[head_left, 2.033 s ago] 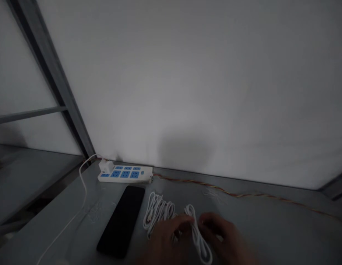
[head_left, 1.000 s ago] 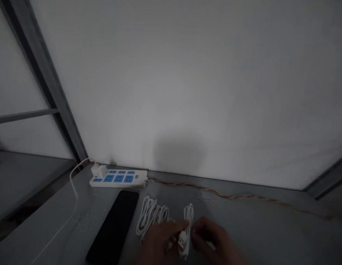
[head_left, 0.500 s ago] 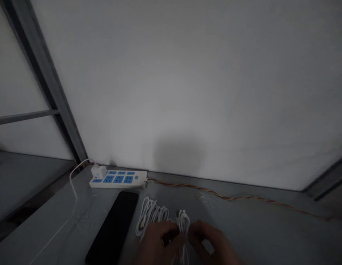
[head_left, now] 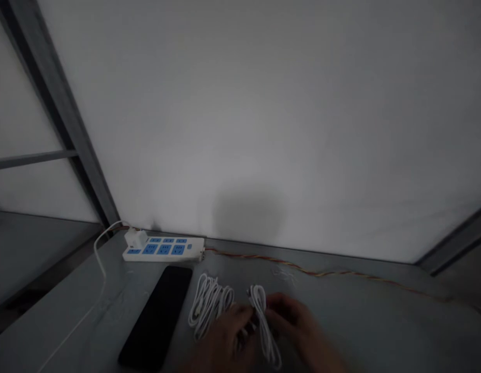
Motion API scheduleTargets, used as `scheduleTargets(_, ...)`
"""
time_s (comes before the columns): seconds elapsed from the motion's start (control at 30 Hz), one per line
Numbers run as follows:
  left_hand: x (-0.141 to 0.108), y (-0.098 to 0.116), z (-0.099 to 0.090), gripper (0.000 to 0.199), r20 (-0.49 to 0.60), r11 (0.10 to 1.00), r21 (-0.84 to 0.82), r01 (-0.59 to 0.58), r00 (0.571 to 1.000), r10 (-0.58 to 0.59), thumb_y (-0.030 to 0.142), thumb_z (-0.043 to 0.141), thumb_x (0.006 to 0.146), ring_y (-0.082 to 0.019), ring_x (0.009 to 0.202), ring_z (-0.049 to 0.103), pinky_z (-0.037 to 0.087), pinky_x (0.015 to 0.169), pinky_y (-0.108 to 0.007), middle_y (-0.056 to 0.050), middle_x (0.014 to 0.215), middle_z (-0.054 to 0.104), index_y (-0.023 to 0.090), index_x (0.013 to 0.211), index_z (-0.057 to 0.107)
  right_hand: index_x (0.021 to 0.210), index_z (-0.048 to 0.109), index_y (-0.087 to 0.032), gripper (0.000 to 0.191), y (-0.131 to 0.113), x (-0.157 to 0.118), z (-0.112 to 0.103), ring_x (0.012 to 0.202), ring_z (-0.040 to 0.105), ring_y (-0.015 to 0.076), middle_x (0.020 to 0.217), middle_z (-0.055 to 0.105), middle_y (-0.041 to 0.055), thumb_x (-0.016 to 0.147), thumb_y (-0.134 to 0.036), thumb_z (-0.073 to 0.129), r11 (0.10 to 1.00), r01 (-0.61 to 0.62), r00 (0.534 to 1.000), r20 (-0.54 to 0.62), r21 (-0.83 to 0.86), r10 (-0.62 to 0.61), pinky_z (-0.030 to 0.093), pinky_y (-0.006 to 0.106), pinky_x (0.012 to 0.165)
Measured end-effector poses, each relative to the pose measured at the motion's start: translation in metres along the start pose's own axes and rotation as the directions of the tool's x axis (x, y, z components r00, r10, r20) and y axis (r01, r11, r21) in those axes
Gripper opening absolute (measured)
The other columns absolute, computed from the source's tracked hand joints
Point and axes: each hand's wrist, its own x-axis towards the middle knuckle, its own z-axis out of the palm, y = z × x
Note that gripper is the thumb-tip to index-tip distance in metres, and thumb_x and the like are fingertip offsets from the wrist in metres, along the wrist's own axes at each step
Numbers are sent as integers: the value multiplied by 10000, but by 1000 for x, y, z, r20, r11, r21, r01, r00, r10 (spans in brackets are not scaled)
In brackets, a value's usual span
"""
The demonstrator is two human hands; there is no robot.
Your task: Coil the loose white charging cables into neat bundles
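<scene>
On the grey metal tabletop [head_left: 360, 324], a looped white cable [head_left: 272, 347] hangs between the left hand [head_left: 220, 344] and right hand [head_left: 296, 324]; their fingers [head_left: 277, 308] close together on it, just beside a coiled white cable bundle [head_left: 209, 305].

A white power strip [head_left: 162, 250] sits along the back of the bench [head_left: 380, 321], its blue sockets facing up and a white plug [head_left: 136, 239] in the socket near its left end. From that plug a thin white cord [head_left: 96, 248] loops down and across the bench. A black phone [head_left: 155, 318] lies flat just in front of the strip. A twisted red-and-yellow wire [head_left: 321, 273] runs rightward along the foot of the pale wall [head_left: 240, 114], and a steel frame [head_left: 57, 103] stands at the left.
</scene>
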Motion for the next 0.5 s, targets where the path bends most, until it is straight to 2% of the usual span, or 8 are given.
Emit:
scheduleTargets(0.07, 3, 0, -3, 340, -5, 998, 63, 30, 1000, -30, 176, 527, 858, -206, 971, 673, 528, 874, -299, -79, 1103, 710, 214, 1178, 635, 831, 692, -193, 250, -2, 1, -11, 669, 628, 177, 717, 680, 6, 753, -430, 695, 1000, -18, 996, -88, -13, 17, 484, 266, 622)
scheduleTargets(0.13, 5, -2, -7, 336, -83, 983, 174, 56, 996, -42, 177, 499, 883, -216, 996, 660, 516, 908, -348, -84, 1106, 703, 208, 1198, 614, 821, 677, -192, 253, -3, 4, -28, 659, 629, 177, 710, 676, 3, 732, -428, 683, 998, -31, 982, -187, -53, 21, 492, 269, 623)
scheduleTargets(0.23, 7, -7, -8, 290, -89, 923, 385, 21, 996, 15, 152, 493, 880, -254, 1005, 649, 506, 914, -431, -94, 1075, 706, 201, 1114, 656, 818, 652, -189, 279, -3, 10, -62, 716, 665, 220, 746, 700, 40, 763, -455, 587, 964, -65, 973, -232, -259, 4, 520, 301, 648)
scheduleTargets(0.3, 7, -7, -8, 240, -16, 870, 493, -5, 1000, 15, 160, 519, 874, -282, 991, 649, 501, 903, -484, -90, 1044, 714, 213, 1032, 692, 801, 640, -192, 261, -1, 12, -87, 783, 683, 239, 797, 720, 73, 799, -415, 504, 833, -129, 941, -332, -538, -69, 519, 309, 700)
scheduleTargets(0.37, 6, -2, -7, 216, 62, 831, 556, -15, 998, -24, 170, 543, 868, -296, 969, 655, 497, 892, -512, -80, 1012, 724, 224, 998, 708, 868, 646, -210, 243, 3, 10, -111, 872, 695, 241, 915, 744, 83, 837, -354, 453, 579, -315, 894, -440, -752, -84, 511, 311, 758)
scheduleTargets(0.43, 6, 6, -8, 230, 137, 806, 591, -25, 988, -69, 176, 566, 855, -309, 982, 653, 493, 893, -518, -84, 1027, 724, 231, 1026, 710, 849, 660, -193, 237, 7, 5, -131, 885, 698, 307, 922, 749, 138, 835, -317, 460, 478, -434, 852, -521, -763, -57, 506, 378, 741)
scheduleTargets(0.5, 6, 14, -9, 268, 205, 792, 610, -38, 972, -111, 219, 596, 838, -339, 1019, 641, 480, 908, -537, -122, 1094, 708, 210, 1084, 702, 813, 678, -170, 260, 10, -2, -147, 852, 704, 359, 894, 747, 191, 840, -307, 459, 417, -525, 810, -586, -742, -25, 505, 421, 690)
